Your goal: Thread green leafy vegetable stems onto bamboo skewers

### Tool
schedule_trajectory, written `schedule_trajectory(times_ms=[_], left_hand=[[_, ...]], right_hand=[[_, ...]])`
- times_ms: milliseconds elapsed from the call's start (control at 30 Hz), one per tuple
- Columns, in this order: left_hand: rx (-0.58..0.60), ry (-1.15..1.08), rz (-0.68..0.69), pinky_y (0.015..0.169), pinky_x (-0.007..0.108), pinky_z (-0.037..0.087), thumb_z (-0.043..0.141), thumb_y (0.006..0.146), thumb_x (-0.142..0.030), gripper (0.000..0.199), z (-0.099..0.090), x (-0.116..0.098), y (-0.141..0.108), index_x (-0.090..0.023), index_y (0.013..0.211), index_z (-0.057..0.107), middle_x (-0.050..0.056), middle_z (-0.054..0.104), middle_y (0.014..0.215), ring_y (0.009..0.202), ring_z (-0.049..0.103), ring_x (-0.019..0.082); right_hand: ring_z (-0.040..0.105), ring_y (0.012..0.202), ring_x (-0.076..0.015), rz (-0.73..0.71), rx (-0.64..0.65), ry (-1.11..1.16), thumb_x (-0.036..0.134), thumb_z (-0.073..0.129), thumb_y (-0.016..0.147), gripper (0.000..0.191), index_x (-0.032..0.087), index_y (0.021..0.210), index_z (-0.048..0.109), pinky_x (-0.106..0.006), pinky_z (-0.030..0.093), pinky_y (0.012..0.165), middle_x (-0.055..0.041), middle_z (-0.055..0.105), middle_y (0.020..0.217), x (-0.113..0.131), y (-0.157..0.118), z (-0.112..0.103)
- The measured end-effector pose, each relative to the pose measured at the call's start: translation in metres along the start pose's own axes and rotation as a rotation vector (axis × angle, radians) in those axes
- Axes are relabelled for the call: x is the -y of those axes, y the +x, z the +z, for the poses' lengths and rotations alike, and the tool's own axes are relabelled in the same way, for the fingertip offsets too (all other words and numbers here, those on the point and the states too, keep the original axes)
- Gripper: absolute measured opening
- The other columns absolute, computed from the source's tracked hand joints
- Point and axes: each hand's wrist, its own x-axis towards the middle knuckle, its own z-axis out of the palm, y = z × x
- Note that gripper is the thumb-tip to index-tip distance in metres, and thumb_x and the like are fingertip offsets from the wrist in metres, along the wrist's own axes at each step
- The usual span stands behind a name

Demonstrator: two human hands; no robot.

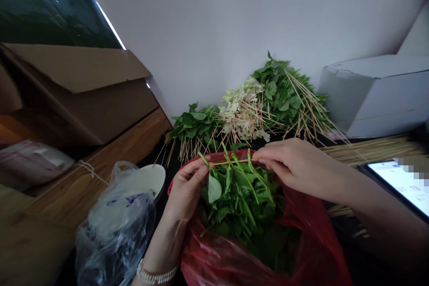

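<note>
A thin wooden skewer (221, 162) runs level between my two hands, over the mouth of a red plastic bag (221, 254). Several green stems hang on it. My left hand (189, 187) pinches a leafy stem at the skewer's left end, thumb against fingers. At the right end, the fingers of my right hand (288, 163) are closed round the skewer beside the last stem. Loose leafy greens (234, 205) fill the bag below.
Skewered greens (284, 94) and pale cabbage pieces (243, 103) are piled against the wall. Bare skewers (372, 149) and a lit phone (402, 183) lie right. A white bowl (157, 178), clear bag (114, 232) and cardboard box (100, 107) stand left; a white box (385, 98) stands right.
</note>
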Motion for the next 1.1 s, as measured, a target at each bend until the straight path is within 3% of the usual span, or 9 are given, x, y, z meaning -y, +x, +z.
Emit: schedule_trajectory(times_ms=[200,367,467,667,833,1000,1100], left_hand=[[-0.072,0.169,0.041,0.071,0.023,0.058,0.092,0.068,-0.031,0.030,-0.007,0.005,-0.001,-0.020,0.095,0.083,0.005,0.083,0.087,0.074,0.074,0.016],[-0.066,0.232,0.134,0.072,0.019,0.055,0.091,0.069,-0.032,0.030,-0.008,0.005,-0.001,-0.021,0.094,0.081,0.001,0.080,0.084,0.074,0.070,0.011],[-0.061,0.213,0.130,0.066,0.016,0.052,0.092,0.067,-0.031,0.024,-0.007,0.004,-0.001,-0.020,0.085,0.080,-0.001,0.076,0.076,0.068,0.066,0.009],[-0.015,0.083,-0.017,0.055,0.016,0.047,0.096,0.060,-0.031,0.027,-0.006,0.004,-0.001,-0.018,0.075,0.077,-0.003,0.069,0.061,0.054,0.058,0.007],[0.007,0.032,-0.051,0.060,0.017,0.050,0.095,0.062,-0.028,0.028,-0.007,0.002,-0.001,-0.017,0.074,0.072,-0.002,0.069,0.065,0.060,0.061,0.009],[0.043,-0.032,-0.011,0.065,0.020,0.052,0.094,0.063,-0.022,0.038,-0.004,0.002,-0.001,-0.020,0.092,0.070,-0.004,0.069,0.072,0.064,0.063,0.010],[0.028,-0.028,-0.008,0.063,0.019,0.051,0.094,0.062,-0.023,0.032,-0.002,0.002,0.000,-0.018,0.082,0.070,-0.003,0.068,0.069,0.062,0.062,0.009]], right_hand=[[0.070,0.079,-0.0200,0.039,0.020,-0.031,0.011,0.048,0.092,0.031,0.026,0.100,0.074,-0.032,0.046,0.071,-0.0014,0.076,0.089,0.009,-0.001,0.002],[0.071,0.083,-0.0210,0.039,0.033,0.013,0.011,0.049,0.091,0.030,0.026,0.101,0.073,-0.034,0.047,0.076,-0.0008,0.077,0.094,0.011,0.001,0.004],[0.070,0.084,-0.0195,0.037,0.028,0.059,0.013,0.048,0.093,0.029,0.027,0.098,0.073,-0.032,0.047,0.075,0.0010,0.077,0.095,0.010,0.002,0.004],[0.069,0.082,-0.0187,0.022,0.021,0.077,0.012,0.049,0.092,0.029,0.026,0.100,0.073,-0.030,0.045,0.073,0.0004,0.077,0.094,0.011,0.001,0.005],[0.067,0.075,-0.0181,0.032,0.027,0.063,0.009,0.047,0.091,0.031,0.022,0.097,0.074,-0.030,0.044,0.072,-0.0032,0.074,0.083,0.012,0.003,0.009],[0.066,0.074,-0.0172,0.005,0.002,0.101,0.010,0.047,0.092,0.031,0.023,0.098,0.074,-0.029,0.044,0.072,-0.0032,0.073,0.082,0.010,0.004,0.013],[0.065,0.071,-0.0164,0.007,0.015,0.108,0.011,0.046,0.093,0.031,0.022,0.096,0.074,-0.028,0.044,0.071,-0.0029,0.072,0.079,0.009,0.005,0.011]])
